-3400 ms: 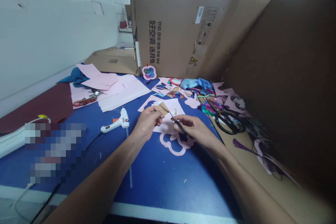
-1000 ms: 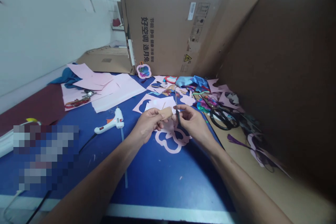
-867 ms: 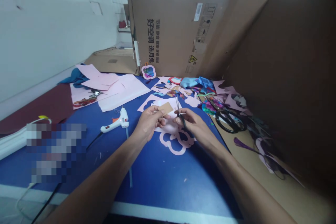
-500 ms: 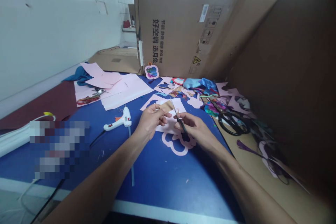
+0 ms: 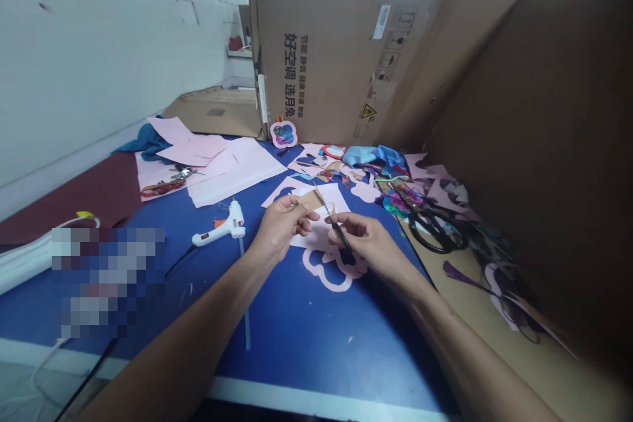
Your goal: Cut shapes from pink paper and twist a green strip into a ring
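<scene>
My left hand (image 5: 279, 227) pinches a small tan cardboard piece (image 5: 310, 199) above the blue table (image 5: 297, 330). My right hand (image 5: 368, 242) grips small dark-handled scissors (image 5: 332, 218), whose blades point up and left into the edge of that cardboard piece. Both hands hover over a pink paper sheet (image 5: 316, 227) and a pink flower-shaped outline (image 5: 332, 271) lying on the table.
A white glue gun (image 5: 223, 228) lies left of my hands. Pink paper sheets (image 5: 217, 165) spread at the back left. Large black scissors (image 5: 435, 227) and colourful scraps (image 5: 380, 168) lie to the right. Tall cardboard walls (image 5: 346, 46) close off the back and right.
The scissors' blades tilted from upright to slanting left into the cardboard piece. My left hand turned the piece slightly. The camera shifted a little.
</scene>
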The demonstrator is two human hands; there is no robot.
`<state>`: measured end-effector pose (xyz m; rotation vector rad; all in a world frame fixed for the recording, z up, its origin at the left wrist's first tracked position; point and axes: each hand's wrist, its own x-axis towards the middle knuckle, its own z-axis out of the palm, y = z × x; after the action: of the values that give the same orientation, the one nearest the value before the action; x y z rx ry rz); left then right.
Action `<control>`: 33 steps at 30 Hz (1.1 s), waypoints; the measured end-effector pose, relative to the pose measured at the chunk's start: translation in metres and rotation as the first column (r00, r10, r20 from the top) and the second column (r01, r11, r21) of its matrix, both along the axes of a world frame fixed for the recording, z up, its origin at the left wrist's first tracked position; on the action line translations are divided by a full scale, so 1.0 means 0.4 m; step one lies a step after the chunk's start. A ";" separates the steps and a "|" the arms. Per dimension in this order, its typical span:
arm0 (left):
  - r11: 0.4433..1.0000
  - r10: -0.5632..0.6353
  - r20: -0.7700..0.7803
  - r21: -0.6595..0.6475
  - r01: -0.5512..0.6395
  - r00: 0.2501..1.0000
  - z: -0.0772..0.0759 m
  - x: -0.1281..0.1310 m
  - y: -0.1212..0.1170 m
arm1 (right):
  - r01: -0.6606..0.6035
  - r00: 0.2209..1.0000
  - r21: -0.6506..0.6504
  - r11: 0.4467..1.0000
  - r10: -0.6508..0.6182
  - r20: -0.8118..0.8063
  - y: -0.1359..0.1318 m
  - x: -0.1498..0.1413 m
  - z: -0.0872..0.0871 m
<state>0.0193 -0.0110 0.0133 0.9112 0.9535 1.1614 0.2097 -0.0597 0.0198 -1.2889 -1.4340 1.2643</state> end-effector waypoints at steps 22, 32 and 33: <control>0.989 0.099 0.153 -0.125 -0.080 0.983 -0.023 -0.004 0.016 | -0.015 0.999 -0.010 1.000 0.015 0.033 0.006 -0.004 -0.018; 0.992 0.126 0.114 -0.035 -0.123 0.986 -0.015 -0.008 0.016 | -0.105 0.994 -0.049 0.993 0.107 0.036 -0.010 -0.007 0.011; 0.991 0.129 0.101 -0.034 -0.126 0.986 -0.015 -0.007 0.015 | -0.108 0.993 -0.050 0.993 0.110 0.036 -0.010 -0.007 0.013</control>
<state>0.0164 -0.0049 0.0074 0.7694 0.9522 1.2888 0.2067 -0.0639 0.0249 -1.2884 -1.5276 1.3595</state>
